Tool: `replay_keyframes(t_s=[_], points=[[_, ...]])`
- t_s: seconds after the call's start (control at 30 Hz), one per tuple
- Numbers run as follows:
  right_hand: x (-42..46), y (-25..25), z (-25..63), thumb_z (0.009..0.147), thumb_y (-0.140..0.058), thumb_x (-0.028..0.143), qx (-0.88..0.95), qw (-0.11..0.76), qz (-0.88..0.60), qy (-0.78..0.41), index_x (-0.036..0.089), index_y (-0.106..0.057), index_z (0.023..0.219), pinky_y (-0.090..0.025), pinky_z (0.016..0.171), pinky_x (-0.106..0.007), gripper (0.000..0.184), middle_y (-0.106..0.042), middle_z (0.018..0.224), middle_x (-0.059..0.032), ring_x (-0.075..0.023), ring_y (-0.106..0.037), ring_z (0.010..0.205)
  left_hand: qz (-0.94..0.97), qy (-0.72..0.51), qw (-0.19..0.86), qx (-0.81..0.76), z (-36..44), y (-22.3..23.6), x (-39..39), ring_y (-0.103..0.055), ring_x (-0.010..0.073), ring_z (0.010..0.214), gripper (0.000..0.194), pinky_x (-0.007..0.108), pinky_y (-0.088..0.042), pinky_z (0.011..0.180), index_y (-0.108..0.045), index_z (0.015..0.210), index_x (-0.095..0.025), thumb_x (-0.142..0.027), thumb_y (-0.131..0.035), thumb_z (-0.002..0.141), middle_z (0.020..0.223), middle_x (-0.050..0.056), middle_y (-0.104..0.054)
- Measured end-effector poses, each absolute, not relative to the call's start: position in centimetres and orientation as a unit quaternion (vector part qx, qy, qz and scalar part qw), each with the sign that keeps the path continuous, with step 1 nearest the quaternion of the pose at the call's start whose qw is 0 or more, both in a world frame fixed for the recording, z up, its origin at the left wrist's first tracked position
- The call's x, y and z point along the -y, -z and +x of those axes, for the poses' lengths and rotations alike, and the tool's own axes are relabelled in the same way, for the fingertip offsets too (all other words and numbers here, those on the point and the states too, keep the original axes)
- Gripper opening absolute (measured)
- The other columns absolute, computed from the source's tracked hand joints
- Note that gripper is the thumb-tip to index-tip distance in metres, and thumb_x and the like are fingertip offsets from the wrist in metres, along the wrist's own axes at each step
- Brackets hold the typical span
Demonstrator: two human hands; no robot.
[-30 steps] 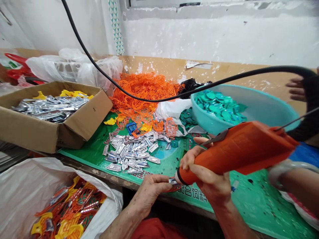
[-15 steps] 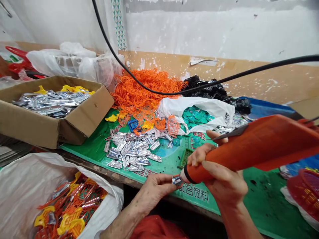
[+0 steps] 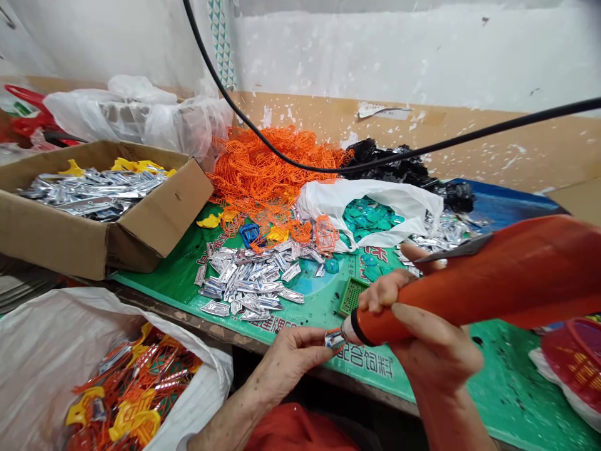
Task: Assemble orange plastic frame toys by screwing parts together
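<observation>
Pinched in the left hand (image 3: 287, 358) above the front edge of the bench (image 3: 509, 382), the silver plate (image 3: 333, 339) sits at the nose (image 3: 348, 330) of the orange-sleeved tool (image 3: 472, 289) clamped in the right hand (image 3: 429, 338), so holding both steady and square should help.

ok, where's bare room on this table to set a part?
Mostly bare green sheet, dark-specked, between right hand and red basket; smaller patch between silver pieces and green perforated tray. Crowded: cardboard box to white bag of teal pieces, orange lattices between.
</observation>
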State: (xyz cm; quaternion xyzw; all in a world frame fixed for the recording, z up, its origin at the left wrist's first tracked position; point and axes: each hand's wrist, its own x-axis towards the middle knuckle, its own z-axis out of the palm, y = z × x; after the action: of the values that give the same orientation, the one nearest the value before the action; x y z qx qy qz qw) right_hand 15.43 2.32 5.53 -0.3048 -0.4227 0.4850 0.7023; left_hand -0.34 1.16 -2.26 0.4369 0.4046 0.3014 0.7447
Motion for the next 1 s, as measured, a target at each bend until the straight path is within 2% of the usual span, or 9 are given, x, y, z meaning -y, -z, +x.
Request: replay_keyframes(t_s=[0.23, 0.53, 1.0], points=[[-2.2, -5.4, 15.3, 0.067, -0.066, 0.013, 0.427, 0.698, -0.304, -0.488, 0.029, -0.057, 0.113, -0.050, 0.058, -0.031, 0.050, -0.059, 0.065, 0.0034, -0.0136, -0.056, 0.057, 0.433, -0.300, 0.741, -0.416, -0.3, 2.1, -1.2, -0.061, 0.0234, 0.091, 0.032, 0.032, -0.038, 0.086, -0.076, 0.102, -0.023, -0.034, -0.073, 0.071, 0.092, 0.001, -0.076], [-2.1, -5.4, 15.4, 0.069, -0.068, 0.014, 0.433, 0.690, -0.301, -0.495, 0.029, -0.056, 0.114, -0.050, 0.060, -0.031, 0.048, -0.060, 0.066, 0.0034, -0.0137, -0.056, 0.059, 0.446, -0.298, 0.733, -0.418, -0.3, 2.1, -1.0, -0.060, 0.0230, 0.086, 0.030, 0.032, -0.039, 0.082, -0.077, 0.100, -0.022, -0.031, -0.069, 0.073, 0.086, 0.000, -0.075], [-1.2, -4.2, 15.5, 0.073, -0.070, 0.022, 0.482, 0.649, -0.342, -0.479, 0.028, -0.047, 0.117, -0.049, 0.061, -0.033, 0.050, -0.058, 0.070, 0.0045, -0.0148, -0.057, 0.061, 0.453, -0.315, 0.721, -0.420, 0.2, 1.8, -0.8, -0.057, 0.0261, 0.091, 0.029, 0.037, -0.037, 0.090, -0.079, 0.087, -0.018, -0.039, -0.071, 0.069, 0.075, 0.002, -0.071]])
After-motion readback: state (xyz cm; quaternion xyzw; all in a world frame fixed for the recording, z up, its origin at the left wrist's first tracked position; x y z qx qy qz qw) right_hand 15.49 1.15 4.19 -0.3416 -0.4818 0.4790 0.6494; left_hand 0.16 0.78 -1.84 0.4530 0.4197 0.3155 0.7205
